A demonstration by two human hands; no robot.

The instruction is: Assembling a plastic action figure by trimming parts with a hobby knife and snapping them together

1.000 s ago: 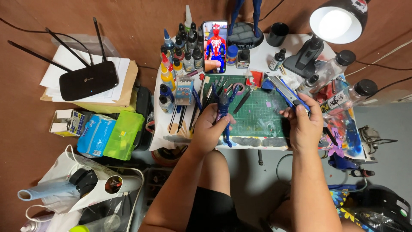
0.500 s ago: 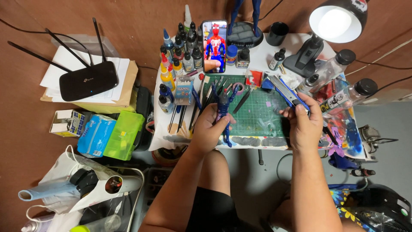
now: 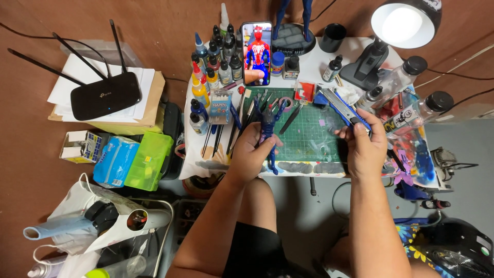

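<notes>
My left hand [image 3: 251, 152] grips a dark blue action figure [image 3: 268, 131] by its body, holding it above the left part of a green cutting mat [image 3: 309, 139]. My right hand [image 3: 366, 146] holds a blue utility knife [image 3: 343, 109] over the mat's right side, with the blade end pointing up and left. The two hands are apart, with bare mat between them. A phone [image 3: 257, 52] showing a red and blue costumed figure stands propped at the back of the small white table [image 3: 314, 62].
Paint bottles [image 3: 213, 67], brushes and tools [image 3: 221, 134] crowd the table's left side. A lit desk lamp [image 3: 399, 28], a black cup [image 3: 332, 37] and clear bottles [image 3: 411, 103] stand on the right. On the floor at left are a black router [image 3: 105, 95], a green box [image 3: 149, 160] and bags [image 3: 92, 221].
</notes>
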